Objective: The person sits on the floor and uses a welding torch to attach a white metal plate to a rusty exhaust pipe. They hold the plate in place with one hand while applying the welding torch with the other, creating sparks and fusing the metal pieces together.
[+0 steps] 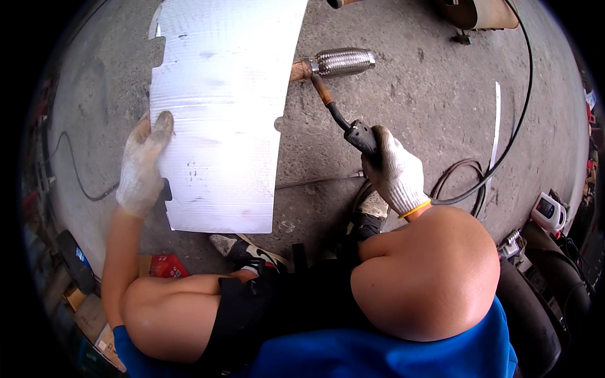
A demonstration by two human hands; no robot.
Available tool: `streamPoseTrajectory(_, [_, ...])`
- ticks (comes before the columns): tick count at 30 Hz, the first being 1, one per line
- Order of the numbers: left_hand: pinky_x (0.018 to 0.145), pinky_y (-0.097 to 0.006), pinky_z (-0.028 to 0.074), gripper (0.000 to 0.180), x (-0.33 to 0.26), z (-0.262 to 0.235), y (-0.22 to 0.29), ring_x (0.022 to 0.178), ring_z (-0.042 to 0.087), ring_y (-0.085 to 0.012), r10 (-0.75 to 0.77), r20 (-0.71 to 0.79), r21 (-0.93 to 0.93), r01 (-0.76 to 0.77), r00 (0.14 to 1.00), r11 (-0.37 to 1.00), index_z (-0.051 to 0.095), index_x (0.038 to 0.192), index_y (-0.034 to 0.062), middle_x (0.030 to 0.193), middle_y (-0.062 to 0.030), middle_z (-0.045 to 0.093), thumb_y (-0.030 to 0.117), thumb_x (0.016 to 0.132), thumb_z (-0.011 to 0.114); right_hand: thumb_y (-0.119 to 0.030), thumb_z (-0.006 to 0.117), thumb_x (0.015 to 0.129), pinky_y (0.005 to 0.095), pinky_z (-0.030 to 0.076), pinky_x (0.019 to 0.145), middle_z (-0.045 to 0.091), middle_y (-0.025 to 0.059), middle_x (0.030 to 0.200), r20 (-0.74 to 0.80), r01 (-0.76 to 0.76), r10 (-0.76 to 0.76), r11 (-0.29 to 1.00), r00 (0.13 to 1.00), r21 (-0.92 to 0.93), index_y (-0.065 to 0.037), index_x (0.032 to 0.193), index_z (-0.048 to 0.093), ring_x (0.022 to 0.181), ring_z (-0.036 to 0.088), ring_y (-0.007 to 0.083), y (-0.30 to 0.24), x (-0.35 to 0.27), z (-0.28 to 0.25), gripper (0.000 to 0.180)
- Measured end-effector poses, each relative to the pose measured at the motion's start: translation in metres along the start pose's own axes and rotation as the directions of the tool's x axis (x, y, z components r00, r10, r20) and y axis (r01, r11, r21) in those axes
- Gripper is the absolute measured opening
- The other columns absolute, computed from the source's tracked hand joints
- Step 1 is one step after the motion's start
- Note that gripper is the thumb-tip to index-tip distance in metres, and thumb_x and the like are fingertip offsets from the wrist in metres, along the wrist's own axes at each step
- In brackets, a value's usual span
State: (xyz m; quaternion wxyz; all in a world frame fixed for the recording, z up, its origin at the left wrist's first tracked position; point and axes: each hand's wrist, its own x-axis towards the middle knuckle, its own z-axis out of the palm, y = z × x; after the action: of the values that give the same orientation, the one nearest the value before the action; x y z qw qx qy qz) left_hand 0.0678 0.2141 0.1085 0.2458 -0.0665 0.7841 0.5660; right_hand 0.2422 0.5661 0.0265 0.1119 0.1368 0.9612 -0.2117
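My gloved left hand [142,167] grips the left edge of a white corrugated cardboard sheet [220,126], thumb on top and fingers behind it. The sheet is held up in front of me and has notches in its edges. In my gloved right hand [398,170] is a welding torch [362,135], its curved neck slanting up and left. The torch tip ends close to the collar of a braided metal flex pipe [343,62]. A rusty pipe [300,70] joins the flex pipe on its left; the sheet hides the rest of it.
A black cable [530,75] curves down the right side to a coiled hose [463,167]. A narrow white strip [496,120] lies on the concrete floor. A tan metal cylinder [488,16] is at the far right. Near my feet are a red box [167,266] and, rightward, a white-and-red device [549,212].
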Motion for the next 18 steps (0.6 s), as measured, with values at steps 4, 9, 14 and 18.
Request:
streamPoseTrajectory(4, [0.091, -0.033, 0.057, 0.063, 0.007, 0.008, -0.001, 0.105, 0.068, -0.0199, -0.054, 0.081, -0.096, 0.061, 0.995, 0.994, 0.052, 0.137, -0.0061, 0.118, -0.0153, 0.067, 0.039, 0.098, 0.072, -0.019, 0.074, 0.085, 0.0435, 0.058, 0.075, 0.071, 0.0162, 0.104, 0.022, -0.014, 0.013, 1.0, 1.0, 0.014, -0.01, 0.131, 0.056, 0.09, 0.072, 0.0367, -0.001, 0.006, -0.004, 0.05])
streamPoseTrajectory(9, [0.087, -0.032, 0.059, 0.059, 0.014, 0.018, -0.002, 0.101, 0.071, -0.021, -0.043, 0.033, -0.17, 0.048, 0.999, 0.984, 0.053, 0.137, -0.0086, 0.118, -0.0173, 0.069, 0.035, 0.1, 0.068, -0.019, 0.074, 0.085, 0.0439, 0.058, 0.074, 0.072, 0.017, 0.101, 0.016, -0.003, 0.002, 0.999, 1.0, 0.038, -0.01, 0.13, 0.055, 0.089, 0.072, 0.0372, 0.0, 0.007, -0.006, 0.05])
streamPoseTrajectory(14, [0.085, -0.029, 0.058, 0.05, 0.013, 0.03, 0.002, 0.096, 0.071, -0.0174, -0.064, 0.067, -0.089, 0.07, 0.996, 0.994, 0.058, 0.133, -0.0083, 0.116, -0.015, 0.07, 0.031, 0.103, 0.064, -0.02, 0.073, 0.086, 0.0448, 0.058, 0.072, 0.072, 0.0183, 0.097, -0.009, 0.023, -0.023, 1.0, 1.0, 0.021, -0.009, 0.129, 0.055, 0.086, 0.072, 0.038, 0.002, 0.008, -0.005, 0.048])
streamPoseTrajectory(18, [0.084, -0.027, 0.056, 0.045, 0.02, 0.033, -0.006, 0.094, 0.069, -0.0135, -0.119, 0.208, -0.078, 0.138, 0.971, 0.987, 0.06, 0.132, -0.0063, 0.113, -0.0121, 0.071, 0.03, 0.105, 0.063, -0.021, 0.073, 0.086, 0.0449, 0.058, 0.071, 0.072, 0.0188, 0.097, 0.02, -0.009, 0.009, 1.0, 1.0, 0.005, -0.008, 0.128, 0.055, 0.086, 0.072, 0.0381, -0.001, 0.009, -0.008, 0.047])
